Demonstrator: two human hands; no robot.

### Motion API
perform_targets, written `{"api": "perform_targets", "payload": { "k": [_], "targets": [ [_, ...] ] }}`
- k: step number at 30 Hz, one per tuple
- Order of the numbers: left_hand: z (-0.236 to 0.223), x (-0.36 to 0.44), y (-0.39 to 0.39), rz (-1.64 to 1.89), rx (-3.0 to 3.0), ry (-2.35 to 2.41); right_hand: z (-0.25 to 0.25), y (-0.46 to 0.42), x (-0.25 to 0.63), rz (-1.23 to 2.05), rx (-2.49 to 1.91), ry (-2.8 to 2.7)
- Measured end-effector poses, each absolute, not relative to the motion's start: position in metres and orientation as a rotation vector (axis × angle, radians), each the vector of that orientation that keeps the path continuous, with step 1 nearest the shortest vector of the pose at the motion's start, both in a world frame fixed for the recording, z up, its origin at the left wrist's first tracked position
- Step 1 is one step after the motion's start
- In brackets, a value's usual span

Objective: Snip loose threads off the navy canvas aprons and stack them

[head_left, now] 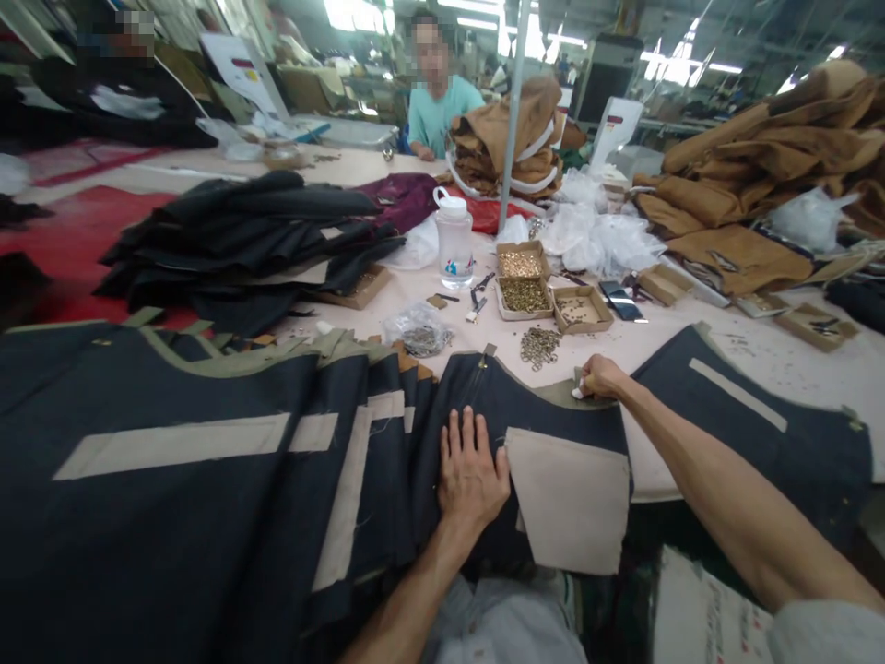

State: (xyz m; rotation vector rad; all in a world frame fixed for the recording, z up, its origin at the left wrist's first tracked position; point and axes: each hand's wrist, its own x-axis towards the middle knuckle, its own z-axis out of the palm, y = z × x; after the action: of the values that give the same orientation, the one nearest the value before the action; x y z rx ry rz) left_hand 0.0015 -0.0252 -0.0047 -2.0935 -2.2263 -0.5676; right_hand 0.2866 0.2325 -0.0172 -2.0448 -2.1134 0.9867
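While left hand (474,475) touches cloth (536,406), lettering (738,634) (red) blurs.

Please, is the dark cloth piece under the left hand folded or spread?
Spread, where visible: the dark cloth piece lies open beneath the left hand, its large beige fabric patch showing flat.

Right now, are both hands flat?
No: the left hand lies flat on the dark cloth, but the right hand curls at its edge.

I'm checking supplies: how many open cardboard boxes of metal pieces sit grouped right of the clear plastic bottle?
3: the back box holds golden pieces, the front box brassy pieces, the right box scattered pieces.
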Motion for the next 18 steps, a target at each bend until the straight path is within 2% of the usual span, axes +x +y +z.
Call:
{"api": "perform_targets", "payload": {
  "k": [3, 7, 9, 11, 14, 18],
  "targets": [
    [-0.013, 0.005, -0.032, -0.612, -2.071, -2.221, -0.009, 0.210, 0.287, 0.900, -2.029, -2.139],
    [-0.019, 0.006, -0.038, -0.694, -2.066, -2.193, -0.010, 0.148, 0.311, 0.434, -2.084, -1.910],
    [-0.020, 0.005, -0.039, -0.733, -2.068, -2.187, -0.017, 0.108, 0.325, 0.389, -2.181, -1.785],
    [-0.018, 0.004, -0.041, -0.780, -2.062, -2.201, -0.023, 0.070, 0.334, 0.544, -2.150, -1.765],
    [-0.004, 0.009, -0.051, -0.927, -2.056, -2.240, -0.013, 0.024, 0.336, 0.879, -1.856, -1.556],
    [0.048, 0.044, -0.091, -1.304, -2.261, -2.192, 0.049, -0.021, 0.308, 1.223, -1.330, -1.116]
  ]
}}
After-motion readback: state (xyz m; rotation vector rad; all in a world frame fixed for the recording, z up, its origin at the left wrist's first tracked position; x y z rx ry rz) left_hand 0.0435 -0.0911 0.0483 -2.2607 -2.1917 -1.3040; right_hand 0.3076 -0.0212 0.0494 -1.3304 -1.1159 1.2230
